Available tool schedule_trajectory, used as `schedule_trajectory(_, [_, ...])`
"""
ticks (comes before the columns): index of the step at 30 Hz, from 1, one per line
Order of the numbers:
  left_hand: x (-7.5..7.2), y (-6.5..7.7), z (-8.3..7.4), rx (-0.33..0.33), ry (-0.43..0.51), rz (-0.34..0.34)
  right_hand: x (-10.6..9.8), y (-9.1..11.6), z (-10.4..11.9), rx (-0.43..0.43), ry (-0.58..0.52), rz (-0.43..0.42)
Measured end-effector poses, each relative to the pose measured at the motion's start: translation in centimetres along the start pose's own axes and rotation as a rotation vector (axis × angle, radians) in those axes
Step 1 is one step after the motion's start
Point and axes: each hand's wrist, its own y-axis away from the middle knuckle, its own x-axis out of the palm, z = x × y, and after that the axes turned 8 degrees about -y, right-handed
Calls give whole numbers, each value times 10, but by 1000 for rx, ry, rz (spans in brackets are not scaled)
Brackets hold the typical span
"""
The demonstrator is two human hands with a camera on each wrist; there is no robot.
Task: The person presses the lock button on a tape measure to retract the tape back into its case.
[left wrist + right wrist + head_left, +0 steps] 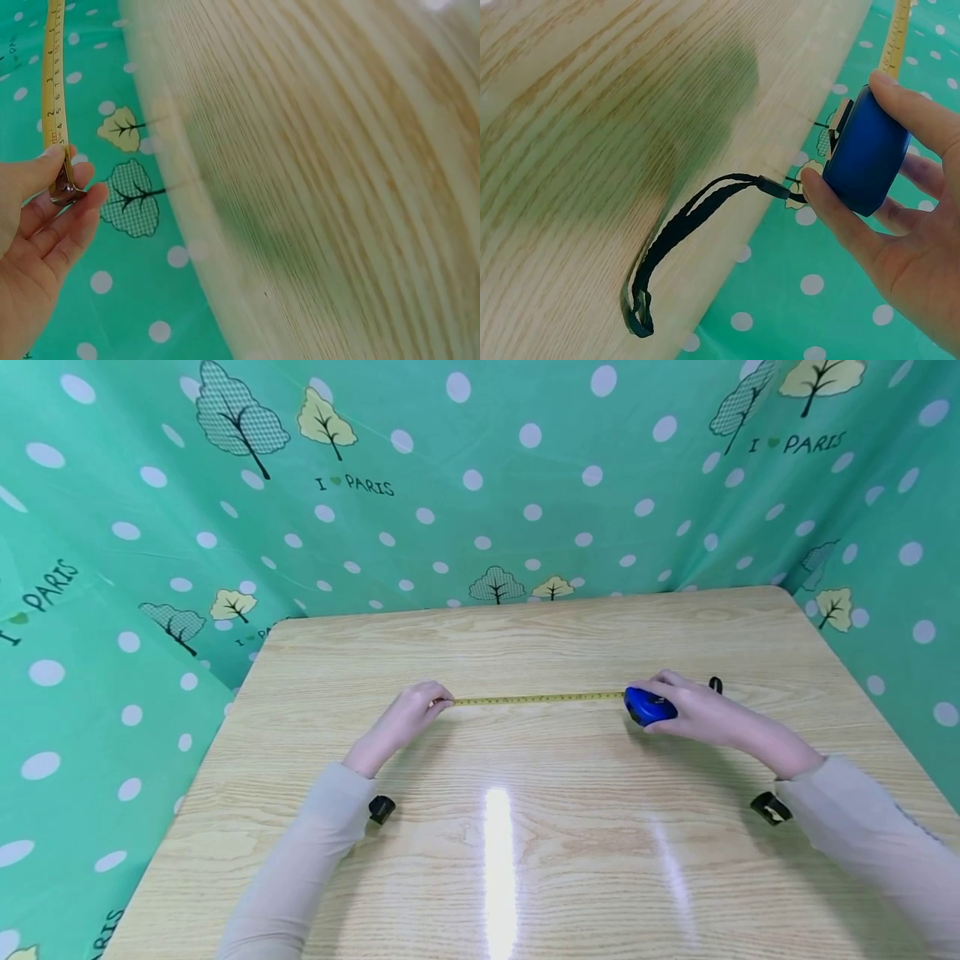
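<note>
A blue tape measure (642, 705) with a black wrist strap (682, 225) is in my right hand (693, 710), whose fingers and thumb grip its case. From the case the yellow blade (540, 697) runs out leftward, nearly straight, across the middle of the table. My left hand (408, 718) pinches the blade's free end between thumb and fingers. In the left wrist view the metal end hook (67, 193) shows at those fingertips, with small numbers along the blade above it. The strap hangs in a loop in the right wrist view.
Both hands are over a light wood-grain table (570, 877). A green dotted curtain (480, 435) printed with trees stands behind it and along both sides. Small black wrist devices show beside the left sleeve (300, 852) and the right sleeve (862, 827).
</note>
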Motion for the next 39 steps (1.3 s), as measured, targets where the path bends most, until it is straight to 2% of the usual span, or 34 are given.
schedule_trajectory(19, [7, 2, -5, -19, 13, 21, 4, 0, 1, -19, 7, -2])
schedule_trajectory(28, [7, 0, -7, 18, 9, 7, 6, -1, 3, -26, 4, 1])
schedule_trajectory(33, [8, -2, -9, 13, 13, 7, 6, -2, 3, -25, 6, 1])
schedule_trajectory(39, [9, -6, -15, 26, 20, 19, 8, -4, 4, -91, 4, -31])
